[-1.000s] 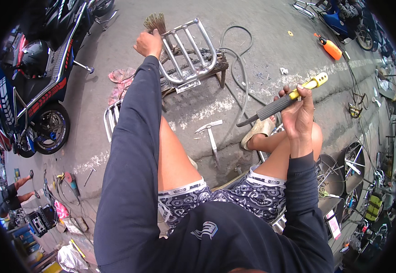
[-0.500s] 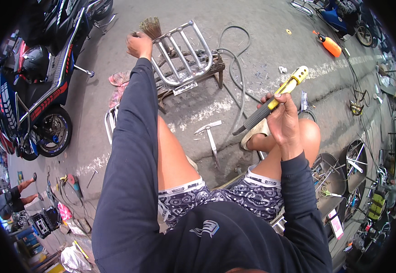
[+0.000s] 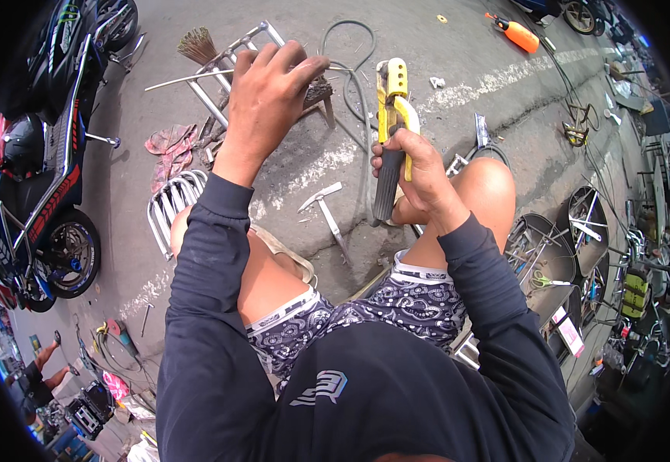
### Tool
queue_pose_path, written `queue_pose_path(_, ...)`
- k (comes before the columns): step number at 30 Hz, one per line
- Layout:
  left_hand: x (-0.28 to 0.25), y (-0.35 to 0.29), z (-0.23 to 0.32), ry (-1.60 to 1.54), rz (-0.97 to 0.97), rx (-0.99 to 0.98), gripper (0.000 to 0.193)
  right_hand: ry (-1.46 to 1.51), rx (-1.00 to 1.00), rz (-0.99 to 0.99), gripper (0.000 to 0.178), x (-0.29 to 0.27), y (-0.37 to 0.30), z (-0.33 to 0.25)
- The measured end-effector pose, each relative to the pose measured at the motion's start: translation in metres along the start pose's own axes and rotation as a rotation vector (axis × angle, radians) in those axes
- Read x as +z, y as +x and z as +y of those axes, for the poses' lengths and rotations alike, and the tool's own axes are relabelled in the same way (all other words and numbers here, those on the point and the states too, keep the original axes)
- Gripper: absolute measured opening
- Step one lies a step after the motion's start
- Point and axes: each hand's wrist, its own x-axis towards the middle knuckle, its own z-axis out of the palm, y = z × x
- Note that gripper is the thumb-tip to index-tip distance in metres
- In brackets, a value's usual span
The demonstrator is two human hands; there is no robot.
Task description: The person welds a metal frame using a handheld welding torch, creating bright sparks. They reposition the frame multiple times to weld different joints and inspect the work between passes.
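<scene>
My left hand is raised in front of the chrome tube rack, palm down, fingers bent around a thin welding rod. The rod sticks out on both sides of the hand. In my right hand is a yellow electrode holder with a ribbed black handle, held nearly upright above my right knee. Its jaw end holds no rod that I can make out. A straw brush shows behind the rack, partly hidden. A chipping hammer lies on the ground between my legs.
A low bench supports the rack. Grey cable loops beside it. A second chrome rack and a red rag lie left. A motorbike stands far left. Tool trays are right; an orange bottle lies beyond.
My left hand has come back from the brush towards me and now has a welding rod in it. The electrode holder has moved left and turned more upright. The view has shifted.
</scene>
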Motion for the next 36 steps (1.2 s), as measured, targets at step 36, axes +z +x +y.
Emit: queue_pose_path(36,0.055,-0.023,-0.045,-0.027,0.217,-0.095,0.046,-0.074,-0.199,0.012,0.086,-0.005,-0.005,-0.014)
